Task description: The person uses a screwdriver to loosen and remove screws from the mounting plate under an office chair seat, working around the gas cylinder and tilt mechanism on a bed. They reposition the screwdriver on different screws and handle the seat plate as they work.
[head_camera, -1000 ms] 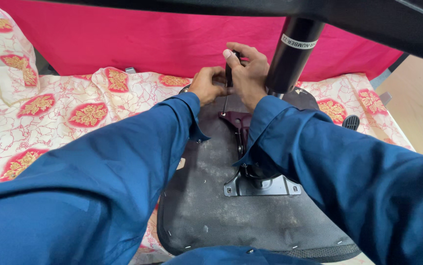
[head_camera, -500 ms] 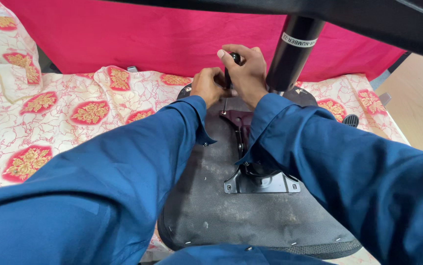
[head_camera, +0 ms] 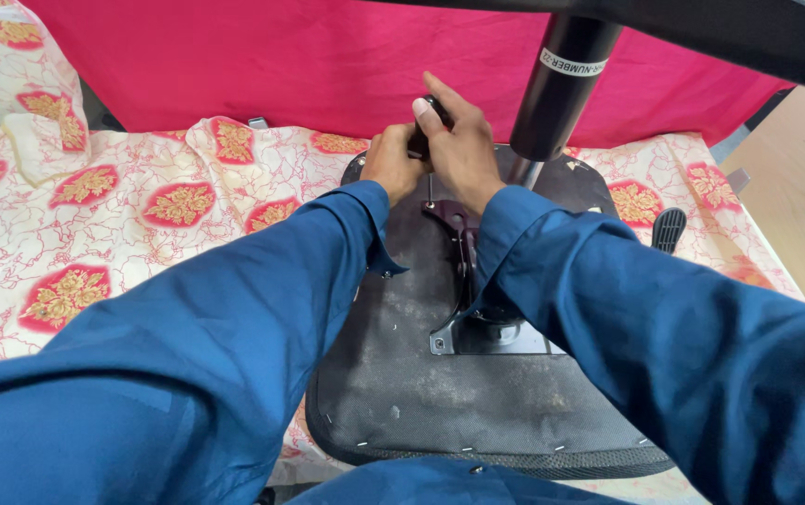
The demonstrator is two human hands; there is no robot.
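We have a small dark tool handle gripped at the far edge of the upturned chair seat, which lies underside up on the flowered cloth. Our right hand is curled tight around that handle, thumb up on its top. Our left hand sits just beside it, touching it, fingers bent in toward the same spot; whether it grasps anything of its own we cannot tell, since the right hand covers the place. Both sleeves are blue and reach out across the seat from the near side. Under our wrists a dark metal lever bracket runs toward the near side to a grey mounting plate fixed on the seat's black underside. Just right of the hands stands the black gas cylinder, rising out of view. Farther right a black lever paddle rests on the cloth. A pink sheet hangs along the far side
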